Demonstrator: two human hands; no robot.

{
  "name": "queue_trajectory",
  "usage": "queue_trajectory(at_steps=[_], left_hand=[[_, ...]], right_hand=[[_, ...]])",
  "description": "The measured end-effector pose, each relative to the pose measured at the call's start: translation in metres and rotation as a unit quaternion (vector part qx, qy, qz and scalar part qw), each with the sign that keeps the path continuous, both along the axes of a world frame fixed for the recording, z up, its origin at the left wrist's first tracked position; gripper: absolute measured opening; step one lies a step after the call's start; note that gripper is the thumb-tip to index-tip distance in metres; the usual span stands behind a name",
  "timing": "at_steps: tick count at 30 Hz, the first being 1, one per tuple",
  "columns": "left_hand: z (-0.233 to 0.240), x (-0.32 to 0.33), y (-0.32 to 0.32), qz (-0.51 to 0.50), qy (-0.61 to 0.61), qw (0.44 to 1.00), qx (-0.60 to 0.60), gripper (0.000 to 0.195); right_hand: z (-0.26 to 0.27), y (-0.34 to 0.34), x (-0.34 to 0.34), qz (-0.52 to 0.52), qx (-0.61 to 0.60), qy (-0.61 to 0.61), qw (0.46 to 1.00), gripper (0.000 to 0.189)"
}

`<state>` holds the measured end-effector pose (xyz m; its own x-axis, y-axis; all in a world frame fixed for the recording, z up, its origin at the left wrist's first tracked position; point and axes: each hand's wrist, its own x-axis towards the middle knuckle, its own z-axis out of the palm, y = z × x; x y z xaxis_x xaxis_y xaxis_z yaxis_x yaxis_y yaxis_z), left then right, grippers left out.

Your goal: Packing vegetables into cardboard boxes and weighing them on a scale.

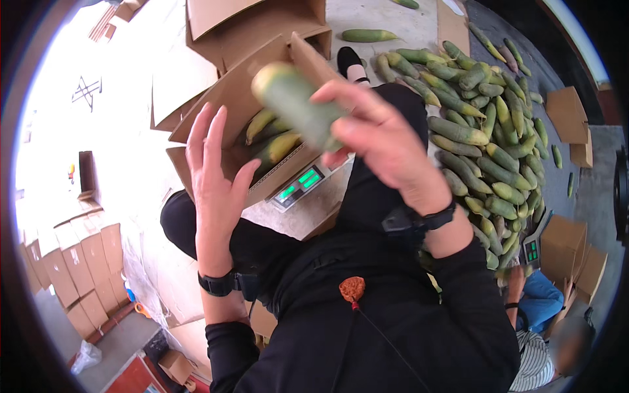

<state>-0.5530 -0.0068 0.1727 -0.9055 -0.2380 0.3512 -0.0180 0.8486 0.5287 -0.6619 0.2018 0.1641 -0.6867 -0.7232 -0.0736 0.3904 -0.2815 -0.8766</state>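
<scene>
Green radishes with yellowish ends lie in an open cardboard box (216,128), which rests on a digital scale (300,186) with lit green displays. My right hand (388,142) grips one green radish (295,100), blurred, above the right side of the box. My left hand (211,186) is raised at the box's near left edge, its fingers spread and nothing in it. To the right of my leg lies a large heap of green radishes (501,157) on the floor.
Another open cardboard box (255,37) stands beyond the scale. Stacked cartons (83,265) are at the lower left. At the lower right a co-worker in a striped top (533,358) sits near a second scale (531,249) and more boxes (562,243). One radish (368,35) lies apart near my foot.
</scene>
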Motion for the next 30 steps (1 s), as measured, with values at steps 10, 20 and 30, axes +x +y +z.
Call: queue_trajectory(at_steps=[10, 20, 30], left_hand=[[-0.023, 0.010, -0.023, -0.060, -0.098, 0.988, 0.108, 0.061], [-0.067, -0.029, -0.053, 0.013, -0.281, 0.959, 0.026, 0.055], [-0.068, -0.040, -0.041, -0.081, -0.212, 0.972, 0.066, 0.048]], right_hand=[[-0.007, -0.014, 0.006, 0.083, 0.039, 0.028, 0.995, 0.048], [-0.060, 0.138, -0.035, -0.342, 0.163, 0.071, 0.923, 0.026], [-0.239, 0.246, 0.009, -0.326, 0.472, 0.049, 0.818, 0.026]])
